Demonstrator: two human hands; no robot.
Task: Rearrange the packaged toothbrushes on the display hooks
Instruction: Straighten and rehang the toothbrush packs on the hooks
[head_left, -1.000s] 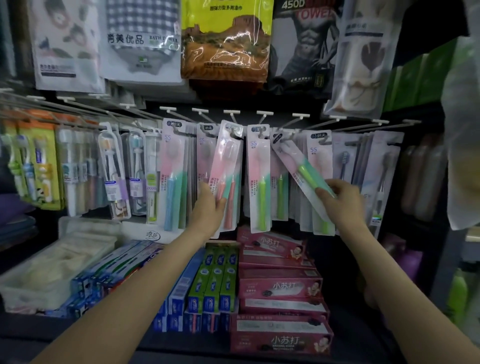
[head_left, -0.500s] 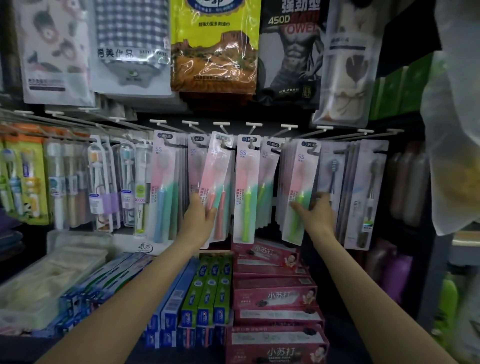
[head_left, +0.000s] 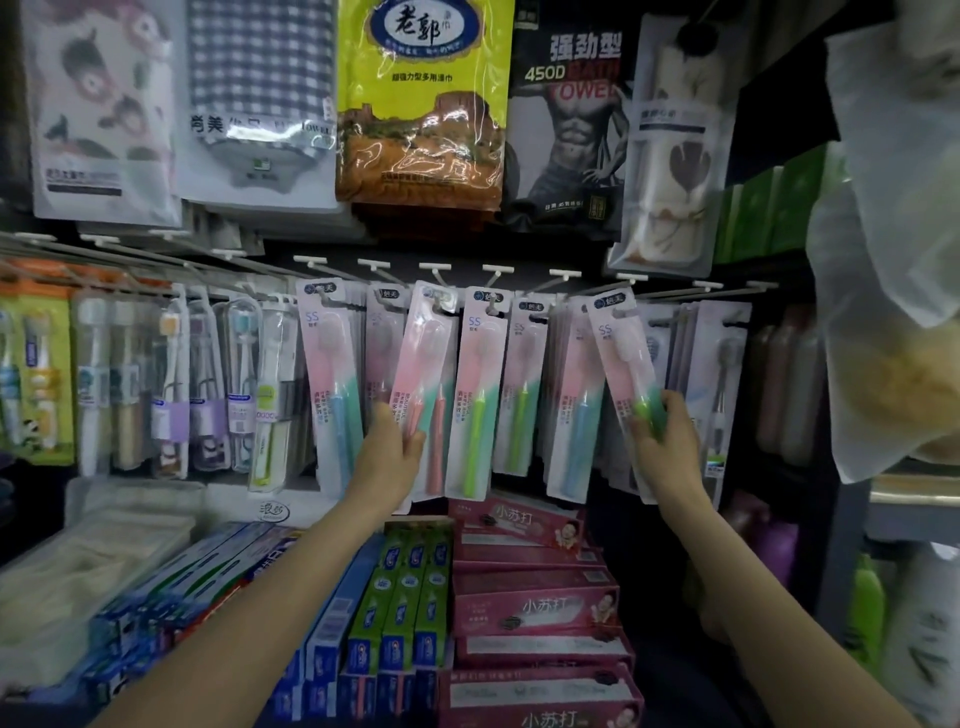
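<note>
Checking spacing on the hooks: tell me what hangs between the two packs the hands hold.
Head view: between the left hand's pack and the right hand's pack hang two green-toothbrush packs and a blue-toothbrush pack.

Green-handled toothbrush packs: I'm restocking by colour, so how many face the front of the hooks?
3. One green pack hangs right of the left hand, a second pack just beside it, and a third pack is gripped by the right hand. More may hide behind.
</note>
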